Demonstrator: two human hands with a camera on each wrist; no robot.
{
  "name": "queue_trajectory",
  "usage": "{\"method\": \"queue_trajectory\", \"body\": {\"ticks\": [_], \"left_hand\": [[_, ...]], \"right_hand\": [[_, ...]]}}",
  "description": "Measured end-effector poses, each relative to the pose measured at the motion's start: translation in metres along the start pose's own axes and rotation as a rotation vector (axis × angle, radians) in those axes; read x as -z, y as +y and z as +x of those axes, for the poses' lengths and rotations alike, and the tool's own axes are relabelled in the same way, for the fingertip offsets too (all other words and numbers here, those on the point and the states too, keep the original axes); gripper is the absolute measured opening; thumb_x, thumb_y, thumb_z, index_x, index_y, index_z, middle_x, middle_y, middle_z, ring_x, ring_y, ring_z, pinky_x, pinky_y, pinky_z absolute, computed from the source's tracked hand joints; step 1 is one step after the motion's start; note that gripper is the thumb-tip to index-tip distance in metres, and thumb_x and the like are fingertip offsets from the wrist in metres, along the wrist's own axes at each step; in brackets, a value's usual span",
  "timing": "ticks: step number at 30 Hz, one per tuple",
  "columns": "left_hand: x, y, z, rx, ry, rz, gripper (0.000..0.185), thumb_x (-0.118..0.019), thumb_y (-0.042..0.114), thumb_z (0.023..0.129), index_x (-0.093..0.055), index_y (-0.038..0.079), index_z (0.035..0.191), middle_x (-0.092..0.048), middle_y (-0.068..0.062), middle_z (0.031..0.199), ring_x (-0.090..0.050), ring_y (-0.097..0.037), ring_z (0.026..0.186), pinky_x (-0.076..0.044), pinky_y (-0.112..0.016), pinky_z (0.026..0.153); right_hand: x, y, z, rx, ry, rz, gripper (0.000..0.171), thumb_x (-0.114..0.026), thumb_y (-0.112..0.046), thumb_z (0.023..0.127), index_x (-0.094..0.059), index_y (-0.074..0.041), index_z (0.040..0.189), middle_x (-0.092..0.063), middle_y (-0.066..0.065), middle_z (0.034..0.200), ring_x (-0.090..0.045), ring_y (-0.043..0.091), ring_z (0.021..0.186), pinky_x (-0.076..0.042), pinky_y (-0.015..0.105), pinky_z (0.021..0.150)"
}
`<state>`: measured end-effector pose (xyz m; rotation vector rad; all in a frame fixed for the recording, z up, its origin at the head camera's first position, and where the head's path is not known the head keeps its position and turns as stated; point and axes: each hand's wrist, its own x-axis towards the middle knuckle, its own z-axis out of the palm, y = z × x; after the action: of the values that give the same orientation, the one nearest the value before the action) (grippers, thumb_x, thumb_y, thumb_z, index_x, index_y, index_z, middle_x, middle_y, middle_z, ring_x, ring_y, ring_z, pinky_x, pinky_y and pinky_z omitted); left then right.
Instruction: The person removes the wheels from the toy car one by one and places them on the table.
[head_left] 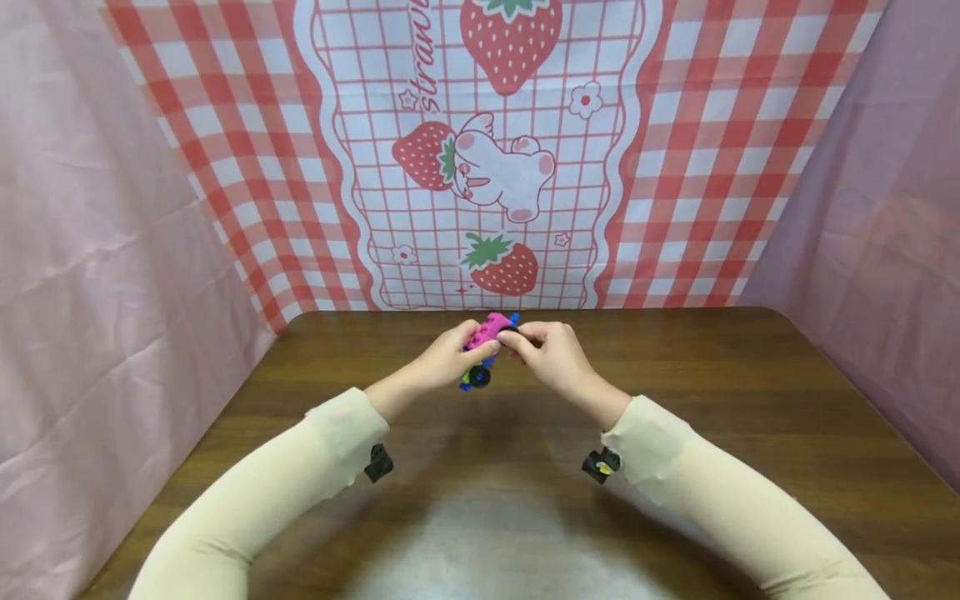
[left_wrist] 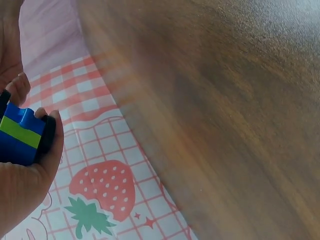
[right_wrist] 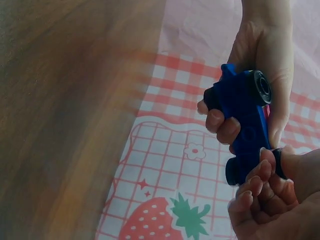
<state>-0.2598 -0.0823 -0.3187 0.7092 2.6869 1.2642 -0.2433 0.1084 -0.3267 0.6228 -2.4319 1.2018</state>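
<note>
A dark brown wooden desk [head_left: 675, 392] stands before a red and white checked cloth [head_left: 712, 150] printed with strawberries [head_left: 510, 37] and a white animal; pink sheets [head_left: 90, 275] hang on both sides

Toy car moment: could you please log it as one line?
left hand: grips toy car | right hand: pinches its wheel end | car above table

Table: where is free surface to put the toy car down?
The wooden table shows bare wood left and right of the sleeves, and a thin strip between the hands and the strawberry backdrop. The middle is crowded: left hand and right hand hold the toy car.
</note>
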Motion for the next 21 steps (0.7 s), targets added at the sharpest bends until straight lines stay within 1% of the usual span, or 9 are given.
{"method": "queue_trajectory", "body": {"ticks": [4, 6, 9, 12, 14, 17, 19, 21], "left_hand": [[0.0017, -0.0025, 0.0015, 0.017, -0.012, -0.005, 0.027, -0.055, 0.028, 0.100, -0.052, 0.001, 0.100, -0.056, -0.005, 0.084, -0.055, -0.013, 0.076, -0.044, -0.023, 0.064], [0.0027, -0.0044, 0.0021, 0.013, -0.011, -0.002, 0.027, -0.055, 0.028, 0.099, -0.052, 0.001, 0.099, -0.055, -0.005, 0.084, -0.053, -0.013, 0.076, -0.043, -0.023, 0.065], [0.0037, -0.0053, 0.0025, 0.006, -0.014, -0.015, 0.026, -0.056, 0.028, 0.099, -0.052, 0.002, 0.100, -0.059, -0.007, 0.087, -0.056, -0.013, 0.077, -0.045, -0.024, 0.066], [0.0046, -0.0050, 0.0016, 0.010, -0.012, -0.023, 0.026, -0.056, 0.027, 0.099, -0.052, 0.001, 0.102, -0.062, -0.009, 0.090, -0.058, -0.014, 0.078, -0.046, -0.024, 0.066], [0.0049, -0.0048, 0.0009, 0.013, -0.010, -0.021, 0.027, -0.057, 0.027, 0.099, -0.052, 0.001, 0.103, -0.062, -0.010, 0.091, -0.059, -0.015, 0.079, -0.046, -0.024, 0.066], [0.0049, -0.0048, 0.0006, 0.019, -0.005, -0.014, 0.028, -0.057, 0.027, 0.099, -0.052, 0.001, 0.104, -0.060, -0.009, 0.090, -0.057, -0.015, 0.078, -0.046, -0.023, 0.066], [0.0046, -0.0054, 0.0007, 0.025, -0.005, -0.011, 0.028, -0.057, 0.028, 0.099, -0.052, 0.000, 0.105, -0.059, -0.008, 0.090, -0.057, -0.015, 0.078, -0.046, -0.023, 0.065], [0.0041, -0.0061, 0.0010, 0.035, -0.006, -0.015, 0.029, -0.057, 0.028, 0.098, -0.052, 0.000, 0.106, -0.060, -0.009, 0.092, -0.058, -0.015, 0.079, -0.046, -0.023, 0.065]], "right_hand": [[0.0000, -0.0015, 0.0023, -0.014, -0.031, 0.020, 0.035, -0.064, -0.031, 0.093, -0.070, -0.007, 0.069, -0.060, 0.001, 0.059, -0.045, 0.010, 0.054, -0.037, 0.022, 0.051], [0.0007, -0.0023, 0.0036, -0.042, -0.062, 0.045, 0.036, -0.063, -0.032, 0.094, -0.070, -0.005, 0.071, -0.061, 0.001, 0.060, -0.047, 0.010, 0.055, -0.039, 0.023, 0.052], [0.0030, -0.0019, 0.0048, -0.077, -0.092, 0.052, 0.038, -0.063, -0.033, 0.094, -0.067, -0.004, 0.071, -0.059, 0.000, 0.060, -0.047, 0.011, 0.057, -0.039, 0.024, 0.053], [0.0050, -0.0033, 0.0055, -0.106, -0.087, 0.064, 0.034, -0.067, -0.034, 0.091, -0.066, -0.005, 0.073, -0.063, 0.004, 0.062, -0.052, 0.012, 0.057, -0.042, 0.024, 0.052], [0.0058, -0.0048, 0.0058, -0.137, -0.073, 0.111, 0.029, -0.071, -0.032, 0.089, -0.067, -0.006, 0.076, -0.067, 0.008, 0.067, -0.058, 0.012, 0.057, -0.047, 0.024, 0.053], [0.0062, -0.0072, 0.0058, -0.187, -0.057, 0.222, 0.026, -0.075, -0.026, 0.085, -0.066, -0.002, 0.083, -0.072, 0.016, 0.076, -0.066, 0.014, 0.058, -0.055, 0.027, 0.056], [0.0061, -0.0089, 0.0050, -0.216, -0.044, 0.279, 0.028, -0.076, -0.023, 0.084, -0.063, 0.001, 0.087, -0.072, 0.019, 0.079, -0.067, 0.015, 0.057, -0.057, 0.029, 0.057], [0.0059, -0.0095, 0.0039, -0.229, -0.036, 0.307, 0.029, -0.076, -0.021, 0.084, -0.061, 0.003, 0.090, -0.071, 0.022, 0.081, -0.067, 0.016, 0.057, -0.057, 0.029, 0.058]]}}
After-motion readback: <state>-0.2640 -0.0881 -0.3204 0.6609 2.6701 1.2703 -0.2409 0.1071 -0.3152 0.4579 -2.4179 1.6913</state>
